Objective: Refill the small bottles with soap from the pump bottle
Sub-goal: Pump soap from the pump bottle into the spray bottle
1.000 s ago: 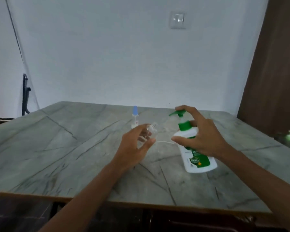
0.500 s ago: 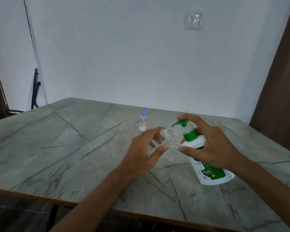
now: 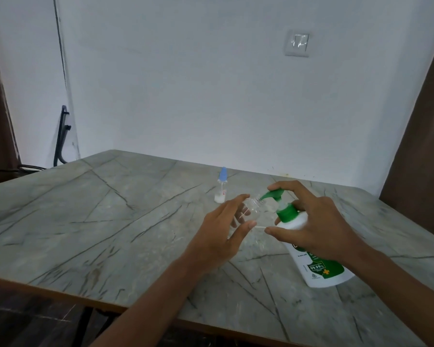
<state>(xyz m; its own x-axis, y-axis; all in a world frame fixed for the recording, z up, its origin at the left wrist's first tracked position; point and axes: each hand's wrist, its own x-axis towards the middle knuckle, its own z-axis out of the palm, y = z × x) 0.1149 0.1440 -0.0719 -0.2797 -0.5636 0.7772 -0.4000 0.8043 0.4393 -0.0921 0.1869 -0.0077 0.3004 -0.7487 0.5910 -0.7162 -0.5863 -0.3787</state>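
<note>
The pump bottle (image 3: 320, 267) has a green label with "99.99%" in white and a yellow cross beside it; the smaller print is too blurred to read. The right hand (image 3: 318, 221) has its grip wrapped round the bottle's white shoulder and green collar, with the forefinger laid on the pump head (image 3: 273, 194). The bottle leans over, its base on the worktop (image 3: 110, 221) below that grip. The spout reaches from the right grip to the open mouth of a small clear bottle (image 3: 252, 209). The left hand (image 3: 223, 239) grasps this bottle, tilted, between thumb and fingers.

There are two small bottles: the one in the left grip, and a blue-capped bottle (image 3: 221, 187) standing upright on the worktop just beyond that grip, with a small red-edged label too small to read. There is one pump bottle. One switch plate (image 3: 297, 43) sits on the wall high above both grips.
</note>
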